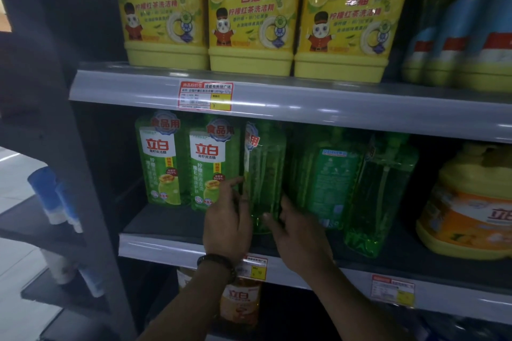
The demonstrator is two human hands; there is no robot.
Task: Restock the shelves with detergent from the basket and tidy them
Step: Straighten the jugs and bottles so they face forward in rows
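Observation:
Several green detergent bottles stand on the middle shelf (171, 246). Two at the left (160, 160) face forward with their labels showing. A third green bottle (264, 171) stands turned sideways, edge toward me. My left hand (230, 224) presses its left side and my right hand (299, 235) its lower right side, so both hands grip it. Right of it, another green bottle (329, 180) shows its back label, and a further one (379, 194) leans forward near the shelf edge. The basket is not in view.
Three yellow detergent tubs (249, 16) fill the upper shelf, with blue-capped bottles (465, 36) to their right. A yellow-and-orange tub (471, 213) stands at the right of the middle shelf. An orange bottle (241, 302) sits on the shelf below. A neighbouring rack (55, 202) holds blue-and-white tubes.

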